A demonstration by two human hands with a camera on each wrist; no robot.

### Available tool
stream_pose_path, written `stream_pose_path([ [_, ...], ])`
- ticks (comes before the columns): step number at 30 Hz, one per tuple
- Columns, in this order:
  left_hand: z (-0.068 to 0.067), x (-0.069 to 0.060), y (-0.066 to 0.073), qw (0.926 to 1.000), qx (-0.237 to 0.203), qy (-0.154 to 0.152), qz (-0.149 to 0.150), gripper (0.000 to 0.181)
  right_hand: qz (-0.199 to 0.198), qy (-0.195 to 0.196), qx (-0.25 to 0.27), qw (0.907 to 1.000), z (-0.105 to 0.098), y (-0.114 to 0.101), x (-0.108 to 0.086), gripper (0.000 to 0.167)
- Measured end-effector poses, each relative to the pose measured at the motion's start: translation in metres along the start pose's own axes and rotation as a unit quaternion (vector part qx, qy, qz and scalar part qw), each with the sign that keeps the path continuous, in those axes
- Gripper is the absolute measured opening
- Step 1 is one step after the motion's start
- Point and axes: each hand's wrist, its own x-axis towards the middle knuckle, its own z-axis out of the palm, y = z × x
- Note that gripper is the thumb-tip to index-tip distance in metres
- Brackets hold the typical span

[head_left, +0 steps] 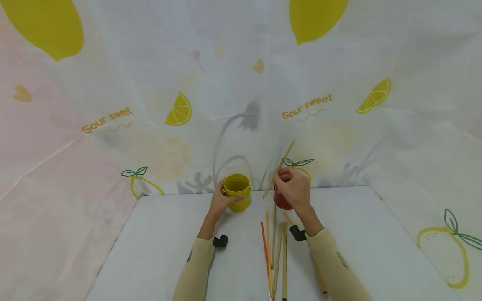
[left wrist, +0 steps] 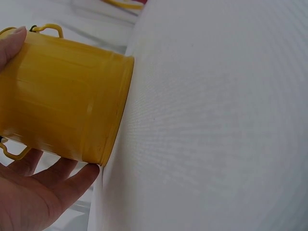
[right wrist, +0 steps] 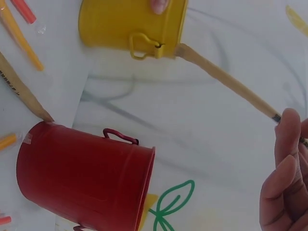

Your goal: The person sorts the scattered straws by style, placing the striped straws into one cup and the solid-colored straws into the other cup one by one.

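Observation:
A small yellow metal bucket (head_left: 242, 204) stands upright near the back of the white table, its mouth facing up. My left hand (head_left: 220, 201) holds it from the left, with thumb and fingers on opposite sides. In the left wrist view the bucket (left wrist: 62, 96) shows two side loops. My right hand (head_left: 293, 186) pinches a slender wooden stick (right wrist: 231, 84) with a dark band and a brownish lower end. The stick slants above the table, between the two buckets. Partly hidden behind my right hand is a red bucket (right wrist: 86, 173), upright on the table.
Several slim sticks lie in front of the buckets, among them a red stick (head_left: 265, 240), an orange stick (head_left: 267, 228) and a printed wooden stick (head_left: 285, 263). More lie under my right forearm. A lemon-print cloth (head_left: 226, 83) rises behind the table's back edge.

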Motion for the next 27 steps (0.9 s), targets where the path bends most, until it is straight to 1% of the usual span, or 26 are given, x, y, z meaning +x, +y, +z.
stream_pose_path([
  [5, -0.001, 0.001, -0.001, 1.0, -0.004, -0.007, 0.001, 0.089, 0.008, 0.007, -0.012, 0.9999, 0.009, -0.001, 0.002, 0.007],
  [6, -0.002, 0.0, 0.004, 0.9999, -0.005, -0.012, -0.005, 0.089, 0.013, 0.006, -0.009, 0.9999, 0.011, -0.001, 0.002, 0.008],
  [12, -0.003, -0.011, 0.04, 0.9994, 0.017, -0.029, -0.012, 0.088, 0.027, -0.003, 0.025, 0.9993, 0.019, -0.005, 0.004, 0.008],
  [14, -0.003, -0.012, 0.04, 0.9994, 0.02, -0.029, -0.008, 0.087, 0.03, -0.004, 0.032, 0.999, 0.021, -0.006, 0.004, 0.009],
  [23, -0.002, -0.013, 0.039, 0.9993, 0.019, -0.024, -0.019, 0.089, 0.058, -0.007, 0.037, 0.9976, 0.034, -0.007, 0.004, 0.012],
  [27, -0.003, -0.012, 0.039, 0.9994, 0.015, -0.025, -0.018, 0.09, 0.058, -0.004, 0.032, 0.9978, 0.041, -0.009, 0.006, 0.013],
])
